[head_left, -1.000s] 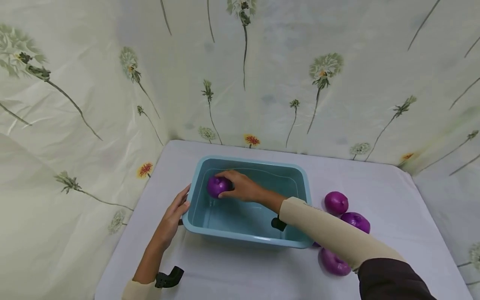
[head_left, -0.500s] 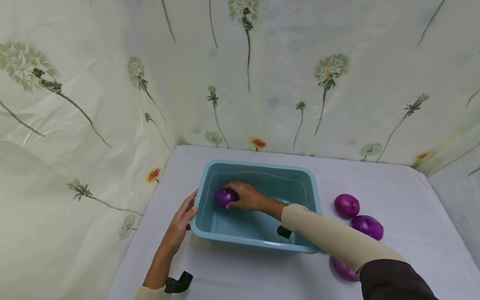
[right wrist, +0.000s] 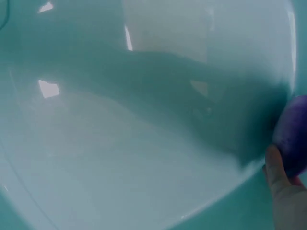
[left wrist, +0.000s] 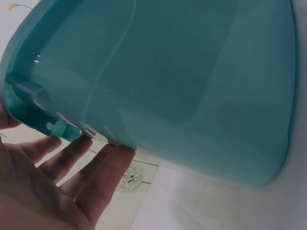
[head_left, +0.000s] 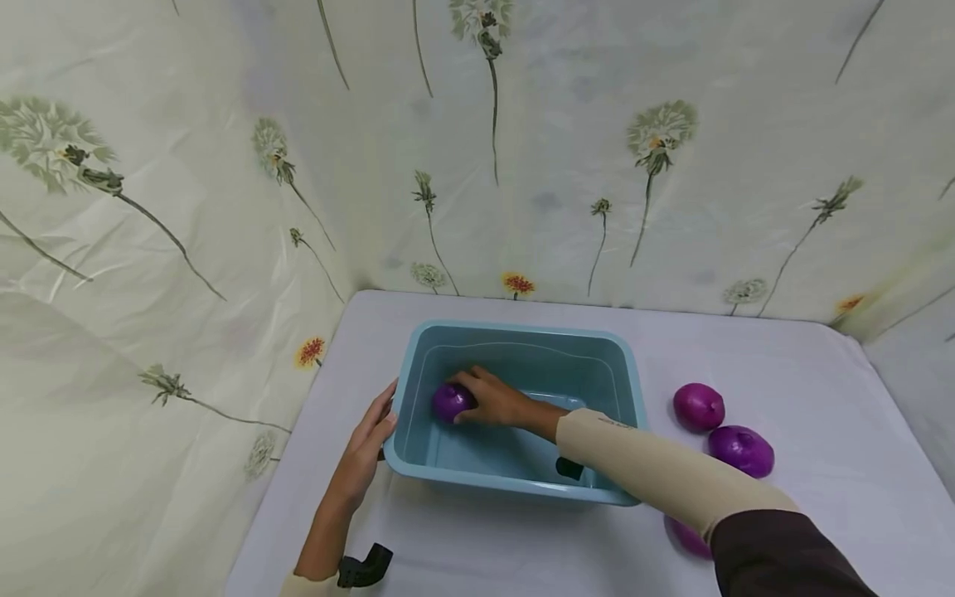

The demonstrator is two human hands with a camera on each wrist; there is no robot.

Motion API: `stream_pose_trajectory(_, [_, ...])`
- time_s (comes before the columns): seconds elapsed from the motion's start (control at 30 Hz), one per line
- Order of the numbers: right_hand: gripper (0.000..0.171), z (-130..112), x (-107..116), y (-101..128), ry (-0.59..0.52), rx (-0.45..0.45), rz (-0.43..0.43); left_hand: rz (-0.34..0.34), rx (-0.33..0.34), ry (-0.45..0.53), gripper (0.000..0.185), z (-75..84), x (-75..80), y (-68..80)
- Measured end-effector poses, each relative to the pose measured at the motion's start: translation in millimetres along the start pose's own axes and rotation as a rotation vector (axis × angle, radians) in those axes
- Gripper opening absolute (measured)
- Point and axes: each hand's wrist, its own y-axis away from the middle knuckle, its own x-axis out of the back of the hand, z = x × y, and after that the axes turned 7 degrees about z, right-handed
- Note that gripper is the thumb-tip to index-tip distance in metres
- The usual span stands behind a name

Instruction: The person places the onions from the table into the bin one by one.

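Nearest to you, one purple onion (head_left: 690,537) lies on the worktop (head_left: 477,564) by the tub's near right corner, mostly hidden behind your right sleeve (head_left: 671,477). Two more onions (head_left: 740,451) (head_left: 698,406) lie beyond it, right of the tub and well apart from its wall. Judged from this, three onions remain outside.

Your left hand (head_left: 366,452) rests against the outer left wall of the blue tub (head_left: 522,485), fingers straight and spread. The left wrist view shows the fingertips (left wrist: 108,160) touching the tub just under its rim; nothing is gripped.

Your right hand (head_left: 496,400) reaches down into the tub, fingers curled round a fourth onion (head_left: 450,400). This onion sits low in the left half of the tub, close to the left wall. The right wrist view shows a finger (right wrist: 278,175) pressed on the onion (right wrist: 292,136) above the wet tub floor. Whether the onion rests on the bottom cannot be told.

Judgement: one of the four visible onions is in the tub and not yet released.
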Motion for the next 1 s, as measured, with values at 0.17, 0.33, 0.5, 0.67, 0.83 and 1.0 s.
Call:
stream_pose_trajectory(0.17, [0.061,0.8,-2.4,-0.1,0.017,-0.001,0.015,-0.003,0.000,0.006,0.050,1.2,0.0,-0.5])
stream_pose_trajectory(0.33, [0.061,0.7,-4.7,-0.9,0.011,-0.003,0.033,-0.006,-0.002,0.015,0.051,3.3,-0.3,-0.2])
stream_pose_trajectory(0.5, [0.061,1.6,-7.8,-0.5,0.015,0.006,0.045,0.006,0.005,0.002,0.051,3.0,-1.5,1.2])
stream_pose_trajectory(0.67, [0.060,2.2,-8.2,-0.1,0.016,0.013,0.068,0.011,0.006,-0.004,0.050,3.0,-2.6,1.2])
stream_pose_trajectory(0.83, [0.060,1.8,-8.7,0.0,0.030,0.028,0.068,0.022,0.012,-0.013,0.050,3.2,-3.2,2.7])
stream_pose_trajectory(1.0, [0.061,-0.2,-7.3,1.9,0.019,0.020,0.048,0.025,0.011,-0.012,0.050,4.4,-3.9,3.6])
